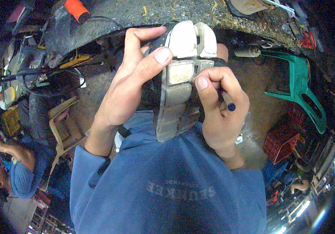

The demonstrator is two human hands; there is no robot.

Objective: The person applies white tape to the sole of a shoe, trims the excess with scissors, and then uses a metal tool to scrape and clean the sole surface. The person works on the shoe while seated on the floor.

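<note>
In front of my chest is a dark shoe-like piece [175, 113] with a segmented underside. White pads cover its far end, one lighter square lies below them, and grey panels run toward me. My left hand [126, 82] is closed around its left side, thumb on the edge of the white pads; the fingers behind it are partly hidden. At the right edge, my right hand [224, 105] pinches a slim pen-like stick [230, 104] with a dark blue end. Its thumb and forefinger tips are against the panels, and the stick's working tip is hidden.
A worn workbench [116, 17] with yellow scraps lies across the far side, an orange cylindrical thing [77, 10] on it. A green plastic chair [296, 74] and red crate [280, 142] stand right. At left are a beige chair [54, 136] and another person [27, 167].
</note>
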